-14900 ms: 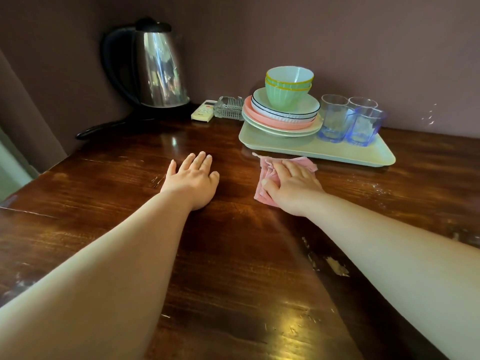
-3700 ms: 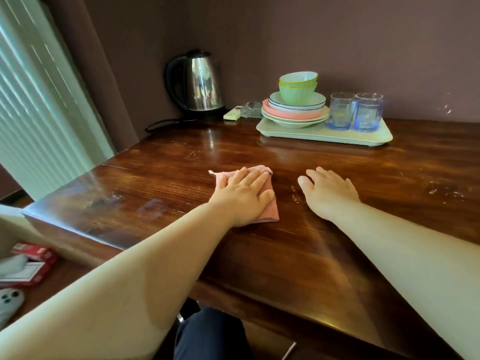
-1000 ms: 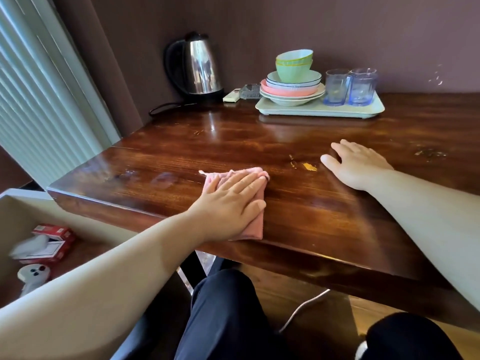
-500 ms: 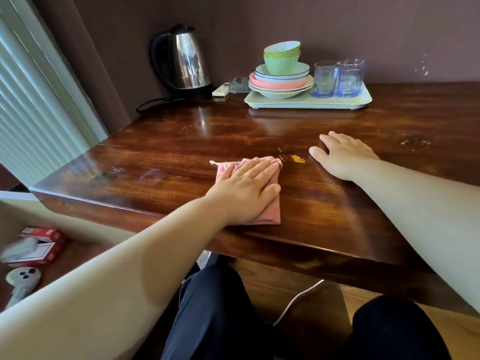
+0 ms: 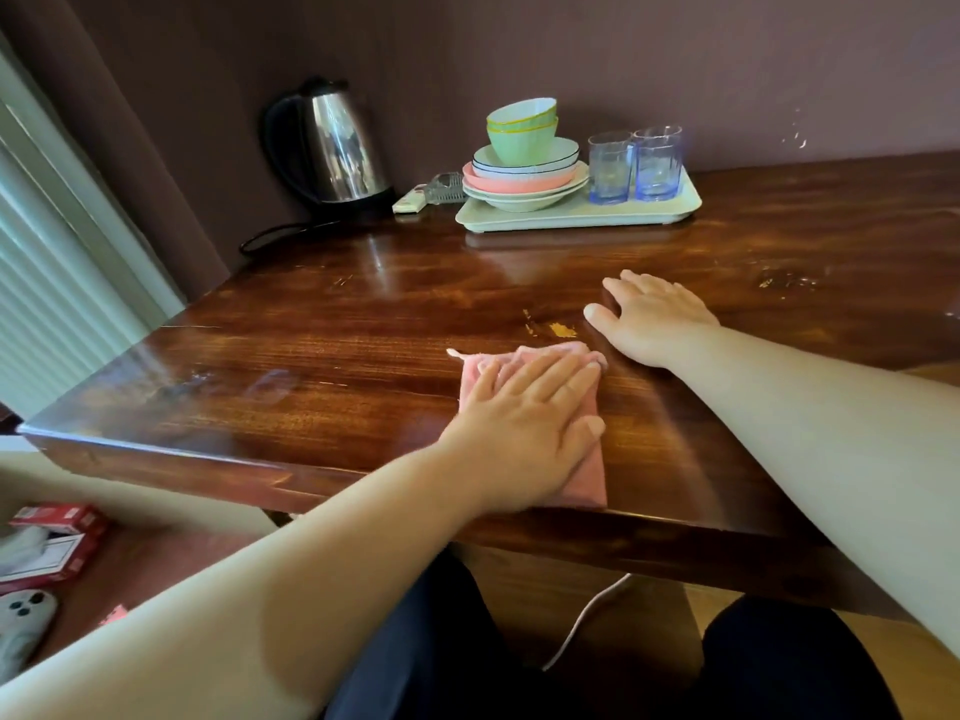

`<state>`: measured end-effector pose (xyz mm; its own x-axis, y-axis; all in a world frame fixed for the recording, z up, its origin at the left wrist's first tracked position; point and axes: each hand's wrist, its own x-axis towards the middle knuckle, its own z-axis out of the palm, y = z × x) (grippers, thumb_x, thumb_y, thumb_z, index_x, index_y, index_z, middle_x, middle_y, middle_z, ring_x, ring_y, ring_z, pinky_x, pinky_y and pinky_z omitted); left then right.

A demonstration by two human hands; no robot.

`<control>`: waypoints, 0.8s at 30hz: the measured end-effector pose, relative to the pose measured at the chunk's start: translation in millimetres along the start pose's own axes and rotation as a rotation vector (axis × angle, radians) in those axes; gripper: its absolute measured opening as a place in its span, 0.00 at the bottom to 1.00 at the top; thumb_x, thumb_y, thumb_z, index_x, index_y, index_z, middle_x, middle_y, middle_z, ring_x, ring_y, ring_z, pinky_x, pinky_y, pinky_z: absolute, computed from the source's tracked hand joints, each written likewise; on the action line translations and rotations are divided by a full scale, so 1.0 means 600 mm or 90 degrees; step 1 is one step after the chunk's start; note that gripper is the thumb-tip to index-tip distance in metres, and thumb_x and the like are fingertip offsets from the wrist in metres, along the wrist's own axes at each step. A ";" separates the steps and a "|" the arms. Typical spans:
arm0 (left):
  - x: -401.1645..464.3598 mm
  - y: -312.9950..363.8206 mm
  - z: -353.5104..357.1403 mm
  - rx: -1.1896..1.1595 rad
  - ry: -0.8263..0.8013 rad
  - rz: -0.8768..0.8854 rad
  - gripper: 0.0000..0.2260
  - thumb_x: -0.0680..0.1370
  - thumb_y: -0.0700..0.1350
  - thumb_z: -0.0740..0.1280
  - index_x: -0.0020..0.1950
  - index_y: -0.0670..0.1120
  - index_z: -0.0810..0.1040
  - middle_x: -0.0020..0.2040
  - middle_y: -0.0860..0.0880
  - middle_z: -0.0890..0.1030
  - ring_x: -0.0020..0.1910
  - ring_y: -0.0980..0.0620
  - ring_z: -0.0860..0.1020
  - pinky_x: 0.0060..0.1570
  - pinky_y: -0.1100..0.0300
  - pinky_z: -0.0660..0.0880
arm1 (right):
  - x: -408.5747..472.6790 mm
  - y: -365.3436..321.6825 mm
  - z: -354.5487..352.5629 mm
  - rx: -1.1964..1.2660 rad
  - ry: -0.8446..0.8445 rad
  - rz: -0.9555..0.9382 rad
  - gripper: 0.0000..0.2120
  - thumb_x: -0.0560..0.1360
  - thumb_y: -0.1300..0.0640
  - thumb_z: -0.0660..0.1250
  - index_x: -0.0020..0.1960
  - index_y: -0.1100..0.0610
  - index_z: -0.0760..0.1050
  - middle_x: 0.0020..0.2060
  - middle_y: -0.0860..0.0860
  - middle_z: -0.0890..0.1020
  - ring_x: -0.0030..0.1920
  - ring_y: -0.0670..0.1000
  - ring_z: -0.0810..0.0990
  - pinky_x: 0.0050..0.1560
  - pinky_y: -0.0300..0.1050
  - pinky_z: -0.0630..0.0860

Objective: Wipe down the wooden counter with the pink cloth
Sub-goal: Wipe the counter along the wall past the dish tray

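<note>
Left hand (image 5: 524, 433) lies flat on the pink cloth (image 5: 584, 475), fingers straight and close together, pressing it onto the wooden bench (image 5: 322, 366). Cloth sits just below frame centre, its lower edge at the bench's near edge; its upper edge and right strip show past the hand.

Right hand (image 5: 654, 319) rests palm down on the bare bench, right of centre, fingers relaxed and slightly spread, holding nothing. Its thumb lies near the cloth's upper right corner; whether they touch cannot be told.

A pale chipped patch (image 5: 562, 331) marks the wood between the 2 hands, just above the cloth. Scuffs and smears show on the bench at centre left and far right.

Upper centre, against the purple wall (image 5: 675, 54): a pale green tray (image 5: 571, 218) carrying a stack of plates (image 5: 524, 181) with 2 nested green bowls (image 5: 522, 129) on top, and 2 clear bluish glasses (image 5: 634, 166) side by side to the right. Left of the tray, a steel electric kettle (image 5: 340, 148) on its black base, cord trailing left. Between kettle and tray, a small white remote (image 5: 409, 202) and a glass dish (image 5: 445, 188).

Lower left, below bench level: a red and white box (image 5: 52, 543) and a grey device (image 5: 23, 621). Dark trousers (image 5: 441, 641) fill the bottom centre.
</note>
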<state>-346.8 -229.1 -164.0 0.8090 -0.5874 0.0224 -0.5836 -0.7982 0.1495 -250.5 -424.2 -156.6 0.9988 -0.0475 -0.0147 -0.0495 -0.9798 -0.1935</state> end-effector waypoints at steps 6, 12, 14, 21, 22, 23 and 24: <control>0.048 0.008 -0.012 0.009 -0.028 -0.030 0.25 0.82 0.60 0.44 0.79 0.58 0.45 0.79 0.59 0.43 0.76 0.60 0.39 0.74 0.50 0.36 | 0.008 0.004 -0.005 0.017 -0.018 -0.016 0.31 0.83 0.37 0.48 0.82 0.50 0.52 0.82 0.51 0.51 0.81 0.54 0.49 0.80 0.56 0.48; 0.021 0.026 0.018 0.004 0.013 0.059 0.29 0.78 0.64 0.39 0.78 0.59 0.44 0.79 0.60 0.43 0.76 0.61 0.37 0.73 0.51 0.33 | 0.019 0.067 -0.040 0.094 0.003 -0.043 0.27 0.83 0.42 0.57 0.80 0.48 0.60 0.80 0.49 0.60 0.79 0.54 0.58 0.76 0.53 0.58; 0.054 0.028 0.010 -0.001 0.001 0.034 0.27 0.80 0.63 0.41 0.79 0.59 0.45 0.79 0.60 0.43 0.76 0.61 0.39 0.74 0.49 0.36 | 0.018 0.082 -0.039 0.046 -0.001 -0.026 0.27 0.85 0.43 0.53 0.81 0.50 0.57 0.81 0.50 0.56 0.81 0.53 0.54 0.78 0.53 0.53; 0.108 0.038 0.010 0.007 0.004 0.006 0.27 0.81 0.61 0.43 0.79 0.57 0.45 0.79 0.59 0.43 0.76 0.59 0.39 0.75 0.48 0.37 | 0.013 0.088 -0.017 -0.004 -0.036 -0.003 0.27 0.86 0.45 0.42 0.83 0.49 0.48 0.82 0.48 0.47 0.82 0.50 0.46 0.79 0.51 0.45; 0.096 0.033 0.016 0.004 0.008 0.029 0.28 0.79 0.63 0.40 0.79 0.58 0.44 0.79 0.60 0.43 0.76 0.60 0.38 0.75 0.48 0.37 | 0.015 0.089 -0.016 -0.005 -0.033 -0.004 0.27 0.85 0.45 0.42 0.83 0.49 0.48 0.82 0.48 0.47 0.82 0.50 0.46 0.80 0.51 0.45; 0.096 0.028 0.017 0.000 0.004 0.038 0.29 0.78 0.64 0.39 0.78 0.60 0.43 0.79 0.61 0.42 0.76 0.61 0.38 0.75 0.48 0.38 | 0.016 0.090 -0.016 -0.006 -0.030 -0.005 0.27 0.85 0.45 0.42 0.83 0.49 0.48 0.82 0.48 0.47 0.82 0.50 0.46 0.80 0.51 0.45; 0.106 0.023 0.016 -0.004 -0.003 0.034 0.29 0.77 0.65 0.38 0.78 0.60 0.43 0.78 0.61 0.42 0.76 0.61 0.38 0.75 0.48 0.38 | 0.017 0.091 -0.015 -0.007 -0.032 -0.009 0.27 0.85 0.45 0.42 0.83 0.49 0.47 0.82 0.48 0.47 0.82 0.50 0.46 0.80 0.51 0.45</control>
<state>-303.7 -278.8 -170.1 0.7765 -0.6295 0.0256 -0.6253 -0.7650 0.1545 -242.8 -479.8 -158.5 0.9978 -0.0248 -0.0611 -0.0357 -0.9824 -0.1835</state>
